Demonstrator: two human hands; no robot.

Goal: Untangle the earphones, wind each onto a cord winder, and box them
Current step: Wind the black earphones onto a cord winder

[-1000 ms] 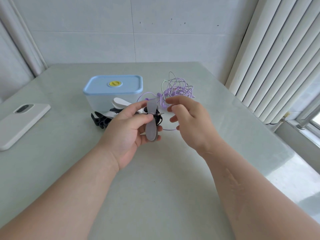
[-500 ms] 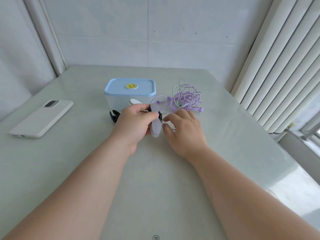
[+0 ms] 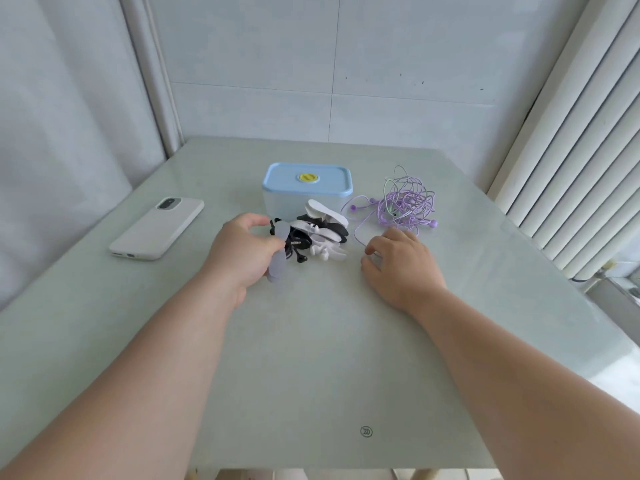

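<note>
My left hand (image 3: 242,252) grips a pale translucent cord winder (image 3: 279,256) with black earphone cord wound on it, held just above the table. Beside it lies a pile of white and black cord winders (image 3: 323,232) in front of the box (image 3: 306,190), which has a light blue lid, shut, with a yellow disc. A tangled purple earphone cable (image 3: 407,202) lies to the right of the box. My right hand (image 3: 398,265) rests on the table with fingers curled down, near a loose purple strand; whether it pinches the strand is hidden.
A white phone (image 3: 157,228) lies face down at the left of the pale green table (image 3: 311,358). White vertical blinds (image 3: 571,150) hang along the right edge. A tiled wall stands behind.
Both hands have lowered and spread apart. The right hand moved off the winder to the table on the right. The left hand carried the winder left. The view pulled back.
</note>
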